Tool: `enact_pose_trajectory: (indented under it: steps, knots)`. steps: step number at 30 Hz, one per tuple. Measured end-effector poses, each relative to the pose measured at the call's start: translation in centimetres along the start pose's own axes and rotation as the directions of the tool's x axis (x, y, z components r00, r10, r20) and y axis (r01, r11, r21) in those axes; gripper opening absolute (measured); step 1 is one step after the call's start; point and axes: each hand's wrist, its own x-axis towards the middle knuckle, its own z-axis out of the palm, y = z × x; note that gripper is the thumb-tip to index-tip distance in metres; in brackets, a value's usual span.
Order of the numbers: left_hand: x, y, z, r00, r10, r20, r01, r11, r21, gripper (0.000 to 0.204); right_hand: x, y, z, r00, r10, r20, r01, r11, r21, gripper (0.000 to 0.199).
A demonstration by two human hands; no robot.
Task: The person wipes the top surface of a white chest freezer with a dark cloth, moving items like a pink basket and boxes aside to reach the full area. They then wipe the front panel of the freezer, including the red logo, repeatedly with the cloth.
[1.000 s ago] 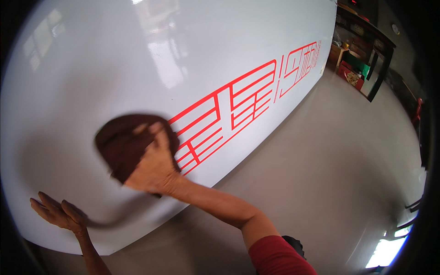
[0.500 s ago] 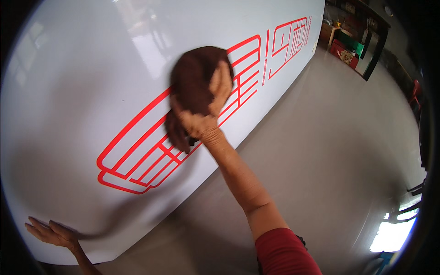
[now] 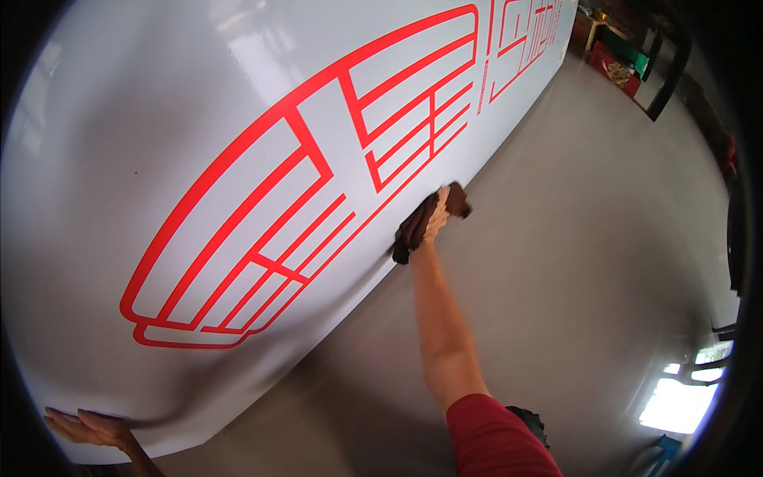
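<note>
A large glossy white panel (image 3: 262, 159) with red line lettering stands before me, its lower edge running from lower left to upper right. My right hand (image 3: 435, 216) grips a dark brown cloth (image 3: 416, 229) against the panel's lower edge, below the red shape. Part of the cloth sticks out past the fingers, over the edge. At the lower left, my left hand (image 3: 99, 431) lies on the panel with its fingers stretched out and nothing in it.
Grey floor (image 3: 556, 254) stretches along the panel's right side. At the far upper right are a red box (image 3: 613, 70), a green box (image 3: 624, 49) and a dark table leg (image 3: 669, 83). Bright light (image 3: 679, 405) falls at the lower right.
My right hand has moved the cloth down and to the right, off the red lettering to the panel's lower edge. The view has shifted; my left hand stays on the panel.
</note>
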Motion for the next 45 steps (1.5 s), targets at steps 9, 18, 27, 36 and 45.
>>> enact_pose_trajectory:
  steps: [9,18,27,36,45]
  knots:
    - [0.8,0.6,-0.1,0.999,0.025,0.020,-0.024,0.999,-0.048,0.060,-15.6,15.3,-0.3,0.978,0.198,0.061,-0.164,0.919,-0.358,0.050]
    - [1.1,1.4,-0.2,0.999,-0.018,0.029,0.019,1.000,-0.024,0.056,-12.0,7.0,1.5,0.842,-0.540,0.012,0.523,0.808,-0.271,0.046]
    - [0.1,0.0,-0.3,0.998,-0.024,0.056,0.026,0.999,-0.036,0.058,-24.4,-8.4,-0.3,0.434,-0.802,0.410,0.795,0.555,0.243,0.080]
    - [0.1,0.1,-0.7,0.998,-0.045,0.054,0.047,0.998,-0.041,0.060,-11.2,-8.9,1.1,0.853,-0.517,0.068,0.503,0.851,0.151,0.051]
    - [0.7,-0.3,-0.7,0.999,0.002,0.032,0.000,0.997,-0.071,0.058,-14.9,1.4,-0.6,0.997,0.065,0.038,-0.042,0.904,-0.425,0.057]
